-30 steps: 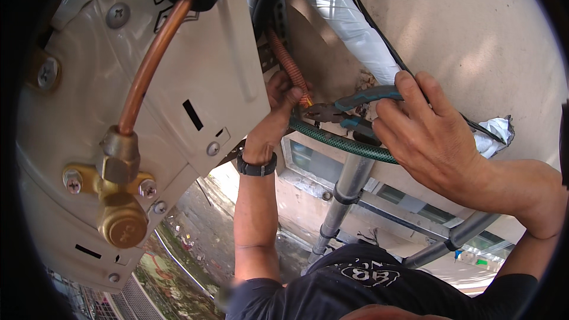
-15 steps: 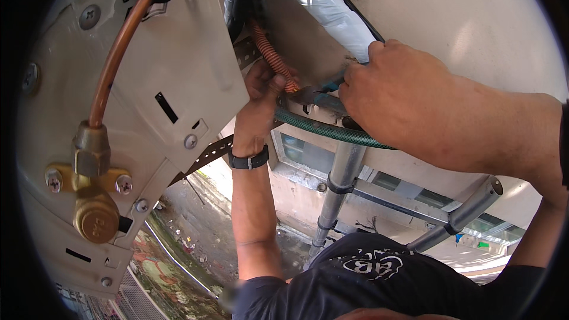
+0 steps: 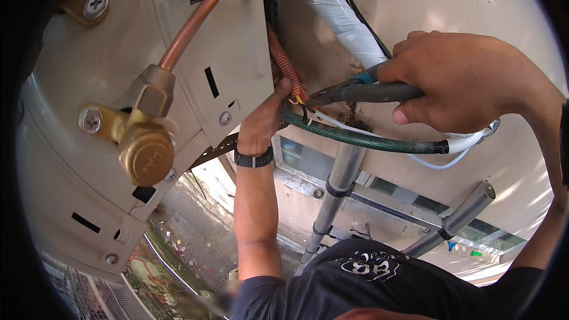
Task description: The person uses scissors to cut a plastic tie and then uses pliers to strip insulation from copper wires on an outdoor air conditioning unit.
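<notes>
My left hand (image 3: 265,112), with a black watch on its wrist, is closed around the lower part of an orange corrugated conduit (image 3: 283,62). Thin wire ends (image 3: 298,101), one yellowish, stick out of the conduit's end. My right hand (image 3: 468,77) grips pliers (image 3: 382,93) with dark grey and blue handles, which stand apart. The plier jaws point left and lie right beside the conduit's end; whether they touch a wire I cannot tell. Just below them runs a green braided hose (image 3: 361,136), joined to a white tube at its right end. A white cable (image 3: 349,125) loops along it.
At left stands a beige metal housing (image 3: 195,101) with a brass valve (image 3: 146,154) and a copper pipe (image 3: 195,24). A white wrapped pipe bundle (image 3: 335,9) descends along the wall. Below are a metal ladder (image 3: 345,166), a perforated bracket (image 3: 214,151) and the ground far down.
The view has shifted, so the housing sits further right. My right hand has moved up and right, and the pliers' handles have spread. The hose's white end and the cable now show.
</notes>
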A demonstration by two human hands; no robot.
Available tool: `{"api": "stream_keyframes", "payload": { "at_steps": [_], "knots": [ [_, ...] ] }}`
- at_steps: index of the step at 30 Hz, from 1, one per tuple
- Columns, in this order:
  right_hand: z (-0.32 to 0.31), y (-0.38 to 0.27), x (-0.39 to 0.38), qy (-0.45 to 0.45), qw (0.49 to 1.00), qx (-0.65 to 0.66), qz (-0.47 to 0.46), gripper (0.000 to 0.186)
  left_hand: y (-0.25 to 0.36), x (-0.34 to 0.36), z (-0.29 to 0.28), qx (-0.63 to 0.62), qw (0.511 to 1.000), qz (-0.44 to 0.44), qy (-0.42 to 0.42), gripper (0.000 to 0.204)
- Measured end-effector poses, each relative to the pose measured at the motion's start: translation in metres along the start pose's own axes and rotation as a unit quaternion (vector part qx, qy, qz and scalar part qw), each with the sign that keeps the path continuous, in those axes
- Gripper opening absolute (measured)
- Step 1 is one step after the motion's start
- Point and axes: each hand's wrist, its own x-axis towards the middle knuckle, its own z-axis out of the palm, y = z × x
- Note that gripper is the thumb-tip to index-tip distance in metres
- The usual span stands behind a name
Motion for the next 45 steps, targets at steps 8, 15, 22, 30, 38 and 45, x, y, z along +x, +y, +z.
{"api": "stream_keyframes", "payload": {
  "at_steps": [8, 15, 22, 30, 38, 45],
  "knots": [
    [-0.035, 0.003, 0.012, -0.136, 0.987, 0.080, 0.035, 0.052, -0.011, 0.007, 0.001, -0.075, 0.995, 0.058, -0.021, 0.051],
    [-0.051, -0.007, 0.024, -0.160, 0.985, 0.043, 0.046, 0.054, -0.031, 0.012, 0.002, -0.293, 0.954, 0.039, -0.040, 0.047],
    [-0.055, -0.016, 0.040, -0.201, 0.978, 0.035, 0.036, 0.054, -0.033, 0.014, 0.008, -0.216, 0.974, 0.067, -0.030, 0.046],
    [-0.055, -0.047, 0.045, -0.201, 0.973, -0.095, 0.063, 0.048, -0.051, 0.024, 0.003, -0.206, 0.975, 0.067, -0.051, 0.037],
    [-0.023, -0.060, 0.057, -0.192, 0.958, -0.213, -0.021, 0.048, -0.053, 0.033, 0.005, -0.105, 0.986, 0.126, -0.027, 0.044],
    [-0.005, -0.062, 0.051, -0.157, 0.971, -0.182, -0.005, 0.051, -0.055, 0.037, 0.006, -0.025, 0.993, 0.117, 0.013, 0.055]
  ]
}}
